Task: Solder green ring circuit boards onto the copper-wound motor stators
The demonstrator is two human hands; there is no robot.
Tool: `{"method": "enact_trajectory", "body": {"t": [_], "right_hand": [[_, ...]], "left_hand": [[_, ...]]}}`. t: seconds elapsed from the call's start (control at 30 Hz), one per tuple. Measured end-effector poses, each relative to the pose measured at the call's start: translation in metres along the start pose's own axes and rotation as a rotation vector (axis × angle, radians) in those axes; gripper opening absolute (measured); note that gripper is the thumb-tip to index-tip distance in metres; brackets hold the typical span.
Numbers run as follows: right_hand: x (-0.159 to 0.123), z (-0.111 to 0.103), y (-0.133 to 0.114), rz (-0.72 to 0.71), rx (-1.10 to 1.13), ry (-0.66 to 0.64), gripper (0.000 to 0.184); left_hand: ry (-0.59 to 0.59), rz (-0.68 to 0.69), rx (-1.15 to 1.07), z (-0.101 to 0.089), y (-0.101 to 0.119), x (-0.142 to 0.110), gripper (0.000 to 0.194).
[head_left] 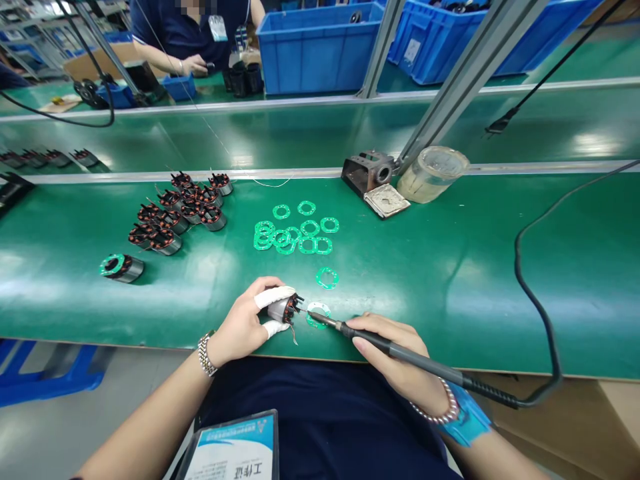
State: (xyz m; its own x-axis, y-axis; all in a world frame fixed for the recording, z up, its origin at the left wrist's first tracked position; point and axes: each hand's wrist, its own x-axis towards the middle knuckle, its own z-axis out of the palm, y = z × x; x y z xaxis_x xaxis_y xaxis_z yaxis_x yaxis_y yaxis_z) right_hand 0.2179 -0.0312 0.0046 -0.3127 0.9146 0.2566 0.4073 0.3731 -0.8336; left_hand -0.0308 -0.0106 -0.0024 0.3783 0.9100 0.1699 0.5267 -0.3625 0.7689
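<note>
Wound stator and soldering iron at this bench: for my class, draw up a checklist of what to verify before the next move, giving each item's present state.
1. Left hand grips the wound stator: ok.
2. White finger cots cover the gripping thumb and finger: ok.
3. Right hand holds the soldering iron like a pen: ok.
4. Iron tip touches the stator's windings: cannot tell, too small to see.
5. Red lead wires hang clear of the tip: ok.
6. Green ring beneath the tip is apart from the tip: cannot tell.
</note>
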Motion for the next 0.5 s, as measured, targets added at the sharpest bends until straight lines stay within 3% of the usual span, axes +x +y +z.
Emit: {"method": "enact_trajectory", "body": {"t": [0.27,0.5], "right_hand": [[-0.0009,-0.0005,0.0014,-0.008,-0.015,-0.006,0.013],[-0.0034,-0.0031,0.0012,0.015,0.005,0.074,0.012]], "left_hand": [[-0.003,0.015,0.019,-0.0002,-0.0011,0.0003,0.041],[-0.013,0.003,-0.005,0.0004,-0.0018,-0.0001,0.04]]}}
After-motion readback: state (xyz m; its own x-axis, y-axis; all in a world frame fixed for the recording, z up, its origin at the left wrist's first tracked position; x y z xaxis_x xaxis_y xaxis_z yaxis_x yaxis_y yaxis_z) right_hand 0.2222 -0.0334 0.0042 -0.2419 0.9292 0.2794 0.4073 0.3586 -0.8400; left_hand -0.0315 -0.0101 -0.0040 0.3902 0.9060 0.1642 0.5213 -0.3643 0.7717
